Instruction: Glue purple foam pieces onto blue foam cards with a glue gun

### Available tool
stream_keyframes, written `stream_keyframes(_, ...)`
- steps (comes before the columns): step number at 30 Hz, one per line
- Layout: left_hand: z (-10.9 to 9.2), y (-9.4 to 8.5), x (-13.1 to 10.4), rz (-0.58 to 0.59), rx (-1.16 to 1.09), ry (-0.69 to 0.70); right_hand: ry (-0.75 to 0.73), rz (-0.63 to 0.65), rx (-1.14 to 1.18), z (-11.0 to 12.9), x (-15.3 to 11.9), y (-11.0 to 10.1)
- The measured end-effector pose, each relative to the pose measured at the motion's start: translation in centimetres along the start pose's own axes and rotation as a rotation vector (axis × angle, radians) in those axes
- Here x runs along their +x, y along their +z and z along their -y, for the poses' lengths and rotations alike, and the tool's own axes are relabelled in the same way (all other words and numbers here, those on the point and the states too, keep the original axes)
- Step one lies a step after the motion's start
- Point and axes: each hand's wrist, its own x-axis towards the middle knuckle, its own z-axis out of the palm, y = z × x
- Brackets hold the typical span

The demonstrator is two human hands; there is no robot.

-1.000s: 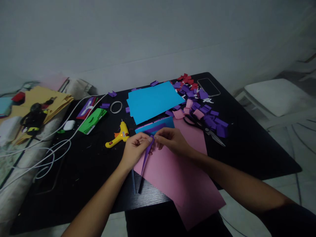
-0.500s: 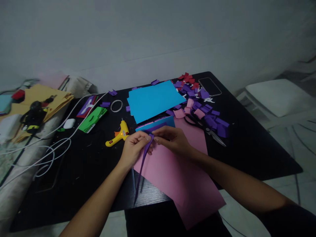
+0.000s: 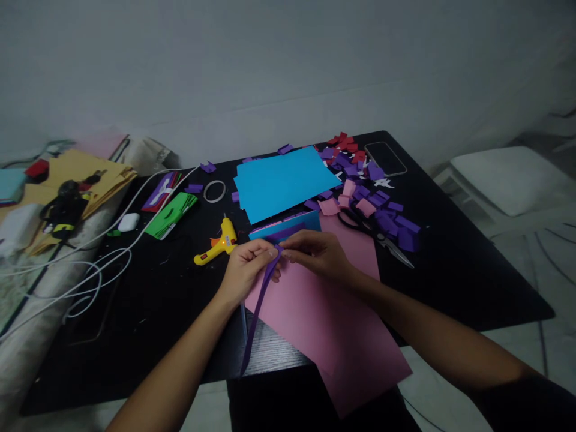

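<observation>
Between the fingers of my left hand (image 3: 248, 267) is the upper end of a long purple paper strip (image 3: 257, 321), whose tail hangs down to the table's front edge. My right hand (image 3: 317, 255) is closed in a pinch at that same end, thumb and forefinger meeting the strip. Both hands are over a large pink paper sheet (image 3: 333, 324). Just beyond them a blue folded paper piece (image 3: 310, 223) stands on edge, with purple paper against its near side. A yellow glue gun (image 3: 220, 245) lies left of my left hand.
Blue sheets (image 3: 288, 180) lie behind the hands. Purple, pink and red paper pieces (image 3: 387, 222) are heaped at the right, with scissors (image 3: 382, 240) nearby. A tape ring (image 3: 215, 191), a green paper pack (image 3: 173, 215) and white cables (image 3: 96, 282) are at left. A phone (image 3: 386, 158) lies far right.
The strip's tail has swung slightly left, and its upper end has turned a little between my fingers. Both hands keep nearly the same place. The camera view has shifted slightly.
</observation>
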Motion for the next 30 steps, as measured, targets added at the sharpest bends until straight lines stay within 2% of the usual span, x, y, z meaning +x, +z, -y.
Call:
stream_keyframes(14,-0.05,-0.11,0.19,0.03,0.007,0.021,0.047,0.007,0.068,0.25,0.24,-0.09)
stream_keyframes(30,-0.1,-0.16,0.13,-0.016,0.117,0.076,0.019,0.008,-0.007,0.04,0.17,0.0)
